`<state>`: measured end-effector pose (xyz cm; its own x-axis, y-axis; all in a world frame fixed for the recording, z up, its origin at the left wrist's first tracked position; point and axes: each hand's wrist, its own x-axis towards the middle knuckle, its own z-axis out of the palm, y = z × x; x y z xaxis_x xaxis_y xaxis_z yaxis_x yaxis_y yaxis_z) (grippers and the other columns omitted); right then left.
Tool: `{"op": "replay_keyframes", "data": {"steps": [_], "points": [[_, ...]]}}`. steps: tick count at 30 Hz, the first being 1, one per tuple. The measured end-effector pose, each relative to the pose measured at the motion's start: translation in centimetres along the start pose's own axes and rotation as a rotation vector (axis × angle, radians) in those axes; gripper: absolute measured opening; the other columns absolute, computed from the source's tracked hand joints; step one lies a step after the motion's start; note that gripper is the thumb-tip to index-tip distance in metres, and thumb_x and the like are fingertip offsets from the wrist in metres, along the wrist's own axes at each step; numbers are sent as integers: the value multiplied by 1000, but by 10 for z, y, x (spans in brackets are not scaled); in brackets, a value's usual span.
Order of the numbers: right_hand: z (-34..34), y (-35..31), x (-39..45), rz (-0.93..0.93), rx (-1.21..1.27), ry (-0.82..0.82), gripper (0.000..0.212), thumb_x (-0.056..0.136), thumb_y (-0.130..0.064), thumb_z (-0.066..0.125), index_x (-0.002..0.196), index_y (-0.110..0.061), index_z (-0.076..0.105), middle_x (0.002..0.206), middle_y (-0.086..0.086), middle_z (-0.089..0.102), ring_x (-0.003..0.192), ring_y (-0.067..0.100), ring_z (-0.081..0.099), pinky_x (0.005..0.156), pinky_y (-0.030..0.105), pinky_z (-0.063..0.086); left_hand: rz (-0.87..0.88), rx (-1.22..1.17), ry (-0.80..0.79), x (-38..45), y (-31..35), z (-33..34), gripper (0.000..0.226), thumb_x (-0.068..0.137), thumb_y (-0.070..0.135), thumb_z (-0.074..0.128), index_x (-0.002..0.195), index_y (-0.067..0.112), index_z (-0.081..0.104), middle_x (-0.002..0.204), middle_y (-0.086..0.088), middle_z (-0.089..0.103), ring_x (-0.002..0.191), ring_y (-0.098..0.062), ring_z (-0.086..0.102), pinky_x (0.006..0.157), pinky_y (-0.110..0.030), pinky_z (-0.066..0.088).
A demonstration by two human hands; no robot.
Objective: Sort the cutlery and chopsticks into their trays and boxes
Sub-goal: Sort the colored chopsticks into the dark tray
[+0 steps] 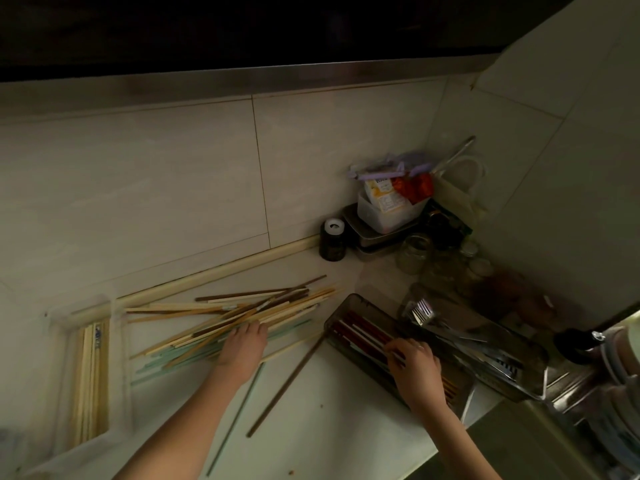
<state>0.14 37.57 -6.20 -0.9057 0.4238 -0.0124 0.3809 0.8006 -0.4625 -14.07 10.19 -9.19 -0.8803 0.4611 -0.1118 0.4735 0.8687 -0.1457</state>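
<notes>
While the left hand lies flat with fingers straight on the loose pile of chopsticks spread across the counter, the right hand reaches into the dark tray to the right, fingers curled down onto the red and dark chopsticks in it; whether they actually pinch one, cannot tell. Pile is mixed: pale wood, brown, some pale green. A dark brown chopstick and a greenish one lie apart from it, nearer the camera, between the arms. Clear box at far left holds light wooden chopsticks, laid lengthwise. Just right of the dark tray, a second tray holds metal cutlery, forks at its far end. Corner clutter: black jar, plastic tub with packets, glass jars.
</notes>
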Motion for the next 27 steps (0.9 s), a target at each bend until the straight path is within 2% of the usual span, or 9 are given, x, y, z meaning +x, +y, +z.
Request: {"op": "replay_keyframes", "data": {"steps": [4, 8, 10, 11, 13, 16, 19, 23, 27], "points": [[-3, -1, -2, -9, 17, -1, 21, 90, -21, 59, 108, -31, 64, 117, -7, 61, 114, 15, 49, 99, 34, 39, -18, -40, -23, 0, 1, 2, 50, 90, -2, 38, 135, 17, 38, 134, -4, 44, 125, -23, 42, 94, -34, 42], [-5, 3, -4, -14, 22, 5, 22, 90, -20, 59, 108, -31, 64, 118, -7, 61, 114, 15, 49, 99, 34, 41, -76, -45, 12, -5, 2, 3, 44, 87, -2, 44, 129, 12, 41, 129, -7, 48, 121, -23, 46, 87, -33, 46], [-7, 5, -6, -17, 23, 14, 21, 90, -21, 59, 108, -31, 64, 117, -7, 62, 113, 15, 49, 98, 34, 42, -45, -65, 141, -8, 2, -5, 41, 72, -5, 66, 111, 5, 56, 103, -13, 62, 94, -27, 63, 69, -34, 54], [-8, 5, -6, -24, 23, 22, 21, 90, -21, 59, 108, -31, 64, 116, -7, 62, 112, 15, 50, 97, 34, 42, 8, -55, 175, -10, 2, -8, 47, 53, -7, 79, 96, 4, 62, 82, -13, 66, 73, -27, 67, 55, -31, 55], [-10, 2, -7, -49, 38, 51, 21, 91, -21, 59, 109, -30, 64, 115, -7, 62, 110, 15, 50, 95, 34, 43, 81, -50, 254, -14, 6, -18, 61, 25, -8, 87, 80, 6, 66, 60, -9, 63, 49, -25, 62, 40, -27, 49], [-15, -8, -6, -95, 123, 122, 28, 91, -20, 58, 117, -30, 60, 121, -6, 60, 113, 16, 51, 95, 38, 45, 181, -78, 327, -16, 18, -33, 69, 16, -4, 86, 81, 12, 71, 64, -3, 64, 50, -20, 63, 41, -22, 47], [-21, -18, -4, -172, 164, 162, 40, 91, -20, 58, 129, -33, 53, 132, -6, 54, 121, 16, 48, 100, 40, 46, 285, -106, 364, -16, 37, -47, 70, 19, 5, 89, 85, 17, 72, 71, 0, 66, 56, -16, 64, 47, -19, 48], [-26, -23, -1, -277, 133, 102, 42, 90, -16, 60, 129, -31, 56, 130, -7, 55, 118, 12, 51, 98, 27, 46, 430, -174, 385, -12, 67, -55, 84, 30, 13, 91, 104, 19, 51, 82, 0, 67, 69, -15, 66, 58, -18, 51], [-28, -11, -6, -164, 248, 11, 29, 90, -11, 60, 115, -22, 66, 112, -3, 67, 94, 3, 60, 78, 13, 49, 535, -182, 391, -7, 84, -58, 83, 41, 17, 91, 111, 19, 47, 88, 3, 65, 77, -13, 65, 68, -21, 52]]}}
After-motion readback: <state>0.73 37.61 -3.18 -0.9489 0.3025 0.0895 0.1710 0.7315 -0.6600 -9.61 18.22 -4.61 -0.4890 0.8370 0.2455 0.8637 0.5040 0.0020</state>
